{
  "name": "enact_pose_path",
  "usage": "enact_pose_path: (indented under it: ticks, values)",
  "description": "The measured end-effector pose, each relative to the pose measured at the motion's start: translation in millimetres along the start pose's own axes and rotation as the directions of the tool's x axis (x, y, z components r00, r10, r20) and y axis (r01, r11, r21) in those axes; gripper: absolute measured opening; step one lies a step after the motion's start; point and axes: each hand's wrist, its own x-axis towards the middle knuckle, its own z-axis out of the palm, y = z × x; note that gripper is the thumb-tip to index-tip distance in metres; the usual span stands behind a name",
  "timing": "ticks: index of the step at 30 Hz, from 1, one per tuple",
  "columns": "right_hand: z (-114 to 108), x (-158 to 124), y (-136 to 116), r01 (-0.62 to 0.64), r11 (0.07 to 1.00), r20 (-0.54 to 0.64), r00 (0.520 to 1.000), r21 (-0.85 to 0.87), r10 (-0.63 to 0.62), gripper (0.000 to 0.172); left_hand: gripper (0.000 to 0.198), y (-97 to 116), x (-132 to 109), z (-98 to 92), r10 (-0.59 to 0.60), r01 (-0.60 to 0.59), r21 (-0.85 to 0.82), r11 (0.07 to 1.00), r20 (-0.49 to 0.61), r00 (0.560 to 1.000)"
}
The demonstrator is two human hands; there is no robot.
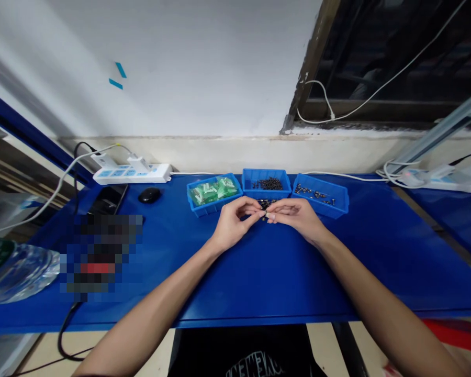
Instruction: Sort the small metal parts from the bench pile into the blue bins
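Note:
My left hand (235,222) and my right hand (296,215) meet above the blue table (259,272), fingertips pinched together on a tiny part (265,214) too small to make out. Just beyond the fingers lies a small heap of dark screws (267,202). Behind stand three blue bins: the left bin (214,194) holds green-and-white parts, the middle bin (266,183) holds dark screws, the right bin (321,196) holds several scattered metal parts.
A white power strip (132,173) with plugs lies at the back left, a black mouse (149,195) beside it. A clear plastic bottle (18,269) lies at the left edge. Cables and another strip (435,178) sit at the back right.

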Motion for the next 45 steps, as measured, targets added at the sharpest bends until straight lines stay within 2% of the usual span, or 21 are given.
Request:
enact_pose_path:
  ticks: [2,4,5,7,9,10,12,15,18,21,26,31,37,41,45]
  values:
    - [-3,0,-3,0.042,0.999,-0.094,0.995,-0.021,-0.044,0.023,0.014,-1,-1,-1.3,0.099,-0.107,0.197,0.975,0.048,0.994]
    - [-8,1,-5,0.118,0.992,-0.281,0.951,-0.047,-0.127,0.021,0.02,-3,-2,-2.9,0.193,-0.248,0.412,0.877,0.17,0.966]
    - [-12,2,-6,0.159,0.985,-0.395,0.903,-0.064,-0.171,0.019,0.023,-5,-3,-3.4,0.219,-0.315,0.494,0.81,0.242,0.945]
    - [-19,4,-8,0.226,0.968,-0.599,0.763,-0.108,-0.245,0.018,0.027,-9,-3,-3.7,0.229,-0.405,0.594,0.695,0.352,0.908]
    - [-25,5,-9,0.257,0.955,-0.71,0.645,-0.145,-0.282,0.018,0.027,-13,-3,-3.4,0.203,-0.427,0.652,0.626,0.393,0.897]
    - [-27,5,-9,0.264,0.952,-0.735,0.614,-0.152,-0.288,0.018,0.027,-15,-3,-3.2,0.189,-0.424,0.674,0.606,0.395,0.899]
    - [-30,6,-9,0.272,0.951,-0.751,0.596,-0.144,-0.284,0.018,0.025,-18,-2,-2.8,0.164,-0.408,0.701,0.585,0.39,0.906]
    - [-30,7,-9,0.276,0.953,-0.729,0.626,-0.127,-0.278,0.02,0.02,-17,-1,-1.7,0.129,-0.378,0.725,0.575,0.376,0.918]
    - [-25,8,-8,0.269,0.955,-0.661,0.696,-0.124,-0.282,0.022,0.018,-14,-1,0.8,0.127,-0.364,0.738,0.567,0.359,0.925]
    - [-20,8,-8,0.254,0.96,-0.582,0.765,-0.121,-0.276,0.027,0.024,-13,1,3.4,0.149,-0.368,0.752,0.548,0.345,0.927]
    - [-15,8,-7,0.224,0.967,-0.493,0.832,-0.12,-0.254,0.034,0.019,-15,3,5.2,0.158,-0.386,0.743,0.547,0.362,0.919]
    - [-11,9,-4,0.202,0.973,-0.449,0.863,-0.111,-0.23,0.04,0.019,-17,2,6.2,0.146,-0.371,0.678,0.635,0.366,0.919]
    - [-5,7,-2,0.155,0.982,-0.309,0.934,-0.105,-0.18,0.035,0.015,-12,3,2.7,0.077,-0.198,0.583,0.788,0.225,0.971]
    - [-1,5,0,0.167,0.973,-0.202,0.959,-0.159,-0.197,0.025,0.013,-5,4,1.6,0.043,-0.079,0.397,0.914,0.098,0.994]
    - [-1,3,0,0.133,0.982,-0.023,0.99,-0.136,-0.137,0.022,0.016,-3,6,2.9,-0.008,0.008,0.18,0.984,0.002,1.0]
